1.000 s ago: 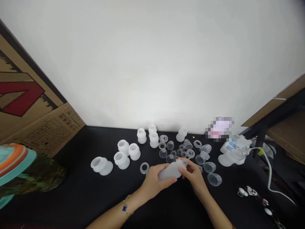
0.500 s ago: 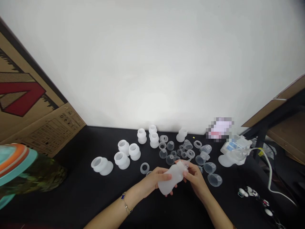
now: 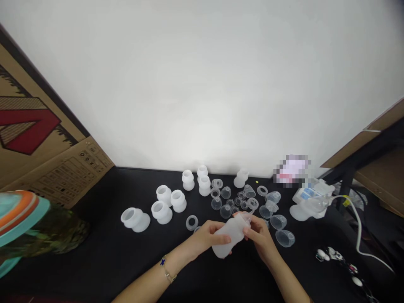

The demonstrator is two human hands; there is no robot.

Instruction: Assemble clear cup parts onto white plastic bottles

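Note:
A frosted white squeeze bottle [image 3: 229, 235] lies tilted between my hands above the black table, its clear top pointing up and right. My left hand [image 3: 212, 236] wraps round the bottle's body, thumb on the near side. At the neck, my right hand [image 3: 257, 233] pinches the clear nipple-shaped top [image 3: 246, 217]; the fingers behind are partly hidden. Just beyond lie small clear domes [image 3: 226, 211] and clear rings [image 3: 252, 204]. One ring [image 3: 192, 222] sits left of my hands. Larger clear caps [image 3: 285, 238] are to the right.
Several open white bottle bodies [image 3: 162, 211] stand at left, one lying tipped [image 3: 135, 219]. A bottle [image 3: 241, 178] with a clear top stands near the wall. At right are a bottle [image 3: 301, 211], a white cable [image 3: 359, 235] and a dark beaded string [image 3: 334, 253]. A jug [image 3: 47, 227] stands left.
The bottle has shifted slightly right and up in my hands. My left thumb has slid along its body towards the neck; my right hand stays at the top.

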